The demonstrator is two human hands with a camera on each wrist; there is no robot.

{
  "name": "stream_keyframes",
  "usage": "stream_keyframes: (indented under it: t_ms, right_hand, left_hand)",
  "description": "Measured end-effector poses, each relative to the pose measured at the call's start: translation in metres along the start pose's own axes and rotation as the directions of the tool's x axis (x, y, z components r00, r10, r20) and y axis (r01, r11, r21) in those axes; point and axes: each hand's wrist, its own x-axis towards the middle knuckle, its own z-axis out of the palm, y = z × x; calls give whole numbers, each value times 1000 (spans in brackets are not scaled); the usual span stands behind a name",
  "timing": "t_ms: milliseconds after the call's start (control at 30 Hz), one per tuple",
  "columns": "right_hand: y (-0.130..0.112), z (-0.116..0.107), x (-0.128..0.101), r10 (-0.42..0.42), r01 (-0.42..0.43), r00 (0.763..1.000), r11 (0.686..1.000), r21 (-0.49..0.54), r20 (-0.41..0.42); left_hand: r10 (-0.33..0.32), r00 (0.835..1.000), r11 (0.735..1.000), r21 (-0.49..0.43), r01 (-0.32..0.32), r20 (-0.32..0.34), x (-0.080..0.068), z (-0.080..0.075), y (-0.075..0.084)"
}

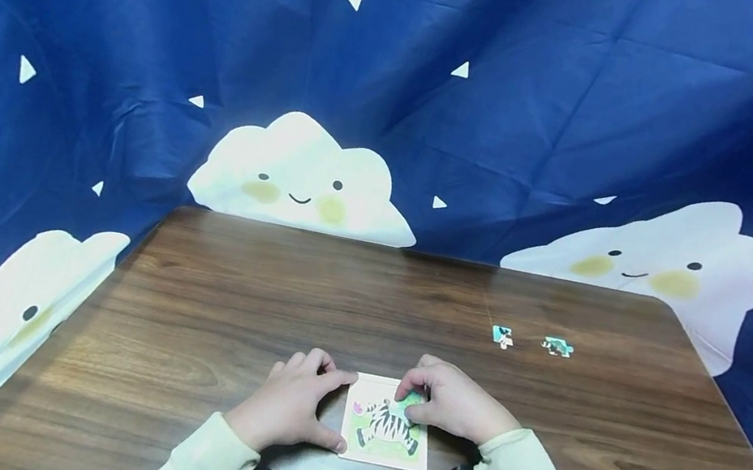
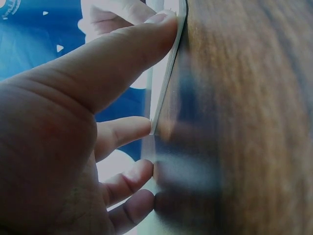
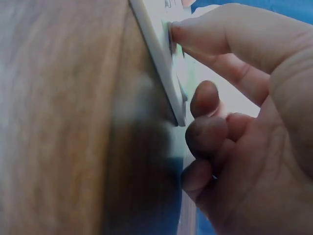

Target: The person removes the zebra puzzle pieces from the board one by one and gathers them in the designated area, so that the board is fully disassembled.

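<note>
A small square puzzle board [image 1: 383,460] with a pale rim and a running zebra picture [image 1: 391,425] lies flat near the table's front. My left hand [image 1: 290,404] rests along its left side, fingers spread; thumb and index finger touch the two left corners. Over the board's upper right, my right hand [image 1: 457,401] pinches a green-and-teal puzzle piece [image 1: 411,402] between thumb and index finger, against the picture. In the right wrist view, the other fingers [image 3: 208,134] curl beside the board's edge. The fingers partly hide that piece.
Two loose puzzle pieces lie farther back on the right: a teal, white and black one [image 1: 502,336] and a teal one [image 1: 557,347]. The brown wooden table [image 1: 228,285] reaches back to a blue curtain [image 1: 399,91] with printed clouds.
</note>
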Motion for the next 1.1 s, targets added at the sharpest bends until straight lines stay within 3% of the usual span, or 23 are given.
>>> stream_keyframes:
  t_ms: [633, 1100]
  right_hand:
    - [2, -10, -3, -23, 23, 1000, 999, -44, 10]
    - [2, -10, -3, 7, -8, 999, 1000, 13, 39]
  left_hand:
    - [-7, 1000, 1000, 20, 7, 11, 1, -1, 0]
    - [-12, 1000, 1000, 9, 11, 20, 1, -3, 2]
